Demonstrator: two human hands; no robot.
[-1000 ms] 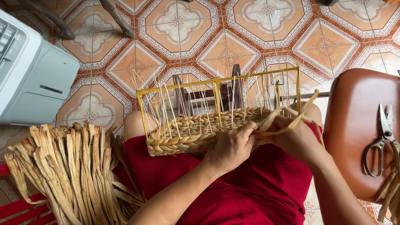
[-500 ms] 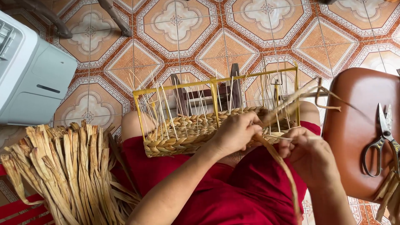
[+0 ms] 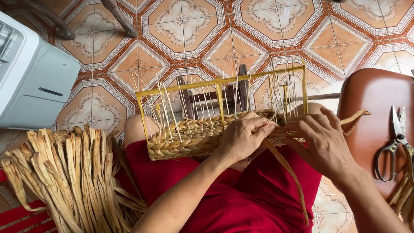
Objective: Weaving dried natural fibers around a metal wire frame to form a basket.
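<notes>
Careful here: your strand (image 3: 288, 170) trails long and loose over your lap, and it could snag or twist and slacken the weave. The basket (image 3: 207, 133) sits on your knees, its thin stakes (easily bent) upright. Your left hand (image 3: 241, 139) is curled, fingers pinched on the braided rim; your right hand (image 3: 321, 140) arches beside it, fingertips closed on the strand.

Scissors (image 3: 394, 144) on brown stool (image 3: 371, 103); white appliance (image 3: 32, 77) on tiled floor (image 3: 194, 39).

Home craft spot — patterned floor tiles (image 3: 185, 34), dried straw bundle (image 3: 69, 177), scissors (image 3: 394, 142) on stool (image 3: 371, 108)
</notes>
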